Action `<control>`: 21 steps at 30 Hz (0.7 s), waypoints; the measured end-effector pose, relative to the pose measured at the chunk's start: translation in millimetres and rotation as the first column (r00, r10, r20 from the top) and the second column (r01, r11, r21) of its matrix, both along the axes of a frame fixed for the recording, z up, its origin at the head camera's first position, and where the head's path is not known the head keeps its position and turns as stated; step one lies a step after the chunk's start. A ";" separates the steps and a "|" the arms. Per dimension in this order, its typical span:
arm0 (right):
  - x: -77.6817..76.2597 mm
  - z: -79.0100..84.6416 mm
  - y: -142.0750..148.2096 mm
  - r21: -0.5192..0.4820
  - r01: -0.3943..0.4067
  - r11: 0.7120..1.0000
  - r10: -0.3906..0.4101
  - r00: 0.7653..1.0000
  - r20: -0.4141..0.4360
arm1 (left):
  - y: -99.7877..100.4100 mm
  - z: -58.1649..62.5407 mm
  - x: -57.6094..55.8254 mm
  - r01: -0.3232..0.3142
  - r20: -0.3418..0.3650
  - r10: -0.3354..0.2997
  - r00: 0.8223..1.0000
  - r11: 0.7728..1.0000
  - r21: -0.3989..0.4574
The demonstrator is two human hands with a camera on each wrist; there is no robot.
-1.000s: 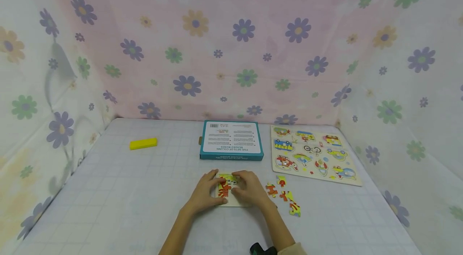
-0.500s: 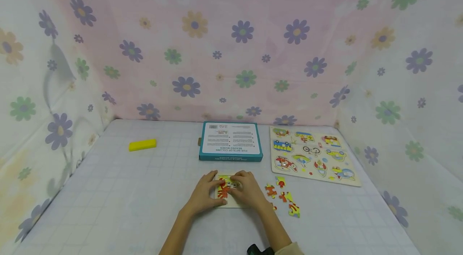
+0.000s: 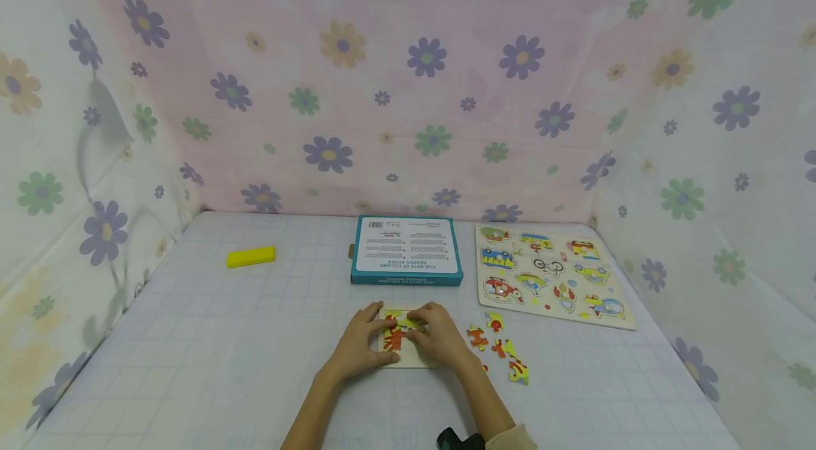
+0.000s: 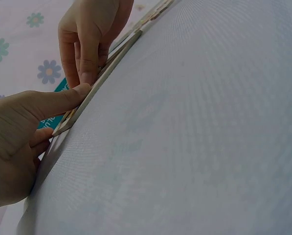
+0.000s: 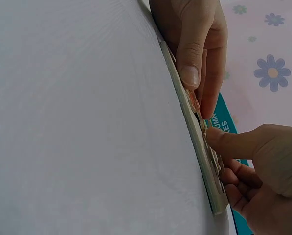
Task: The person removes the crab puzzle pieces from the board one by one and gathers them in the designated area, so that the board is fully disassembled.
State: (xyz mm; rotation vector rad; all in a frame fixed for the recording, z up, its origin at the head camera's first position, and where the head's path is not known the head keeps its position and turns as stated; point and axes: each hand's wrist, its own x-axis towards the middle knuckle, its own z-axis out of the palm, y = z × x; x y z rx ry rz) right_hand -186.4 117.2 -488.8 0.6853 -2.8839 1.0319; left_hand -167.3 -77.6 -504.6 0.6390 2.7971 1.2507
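Closer together than 1 second ago, the thumb and forefinger of my right hand [image 3: 440, 338] seem to pinch a puzzle piece [image 3: 405, 326]. Head view: the puzzle board [image 3: 417, 358] lies at 9 o'clock from it, near edge running 9 to 3; loose pieces [image 3: 478, 337] at 3. Left wrist: my left hand [image 4: 18, 129] grips the board's left end. Right wrist: the pinched piece is hidden.

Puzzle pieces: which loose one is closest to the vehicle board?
The topmost yellow piece with a red patch, just below the vehicle board; other loose pieces lie farther away.
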 end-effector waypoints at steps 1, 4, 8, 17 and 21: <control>0.1 0.1 0.7 -0.022 0.003 1.000 -0.003 1.000 0.011 | -0.2 0.0 0.1 -0.001 0.000 0.001 1.000 1.000 -0.003; 0.4 0.4 5.7 -0.077 0.033 0.996 -0.030 0.999 0.039 | -0.4 -0.2 0.5 -0.004 0.004 0.004 1.000 1.000 0.002; -0.8 3.0 19.4 -0.095 0.096 0.991 -0.093 0.995 0.041 | 0.2 -1.3 1.0 -0.011 0.017 0.011 1.000 1.000 0.007; -9.0 8.6 64.3 0.087 0.189 0.978 -0.192 0.981 0.030 | 0.7 -2.6 2.3 -0.032 0.042 0.031 0.999 0.999 0.008; -13.5 8.6 75.4 0.115 0.213 0.970 -0.219 0.975 0.038 | 0.7 -2.8 2.2 -0.033 0.039 0.033 0.999 0.999 0.007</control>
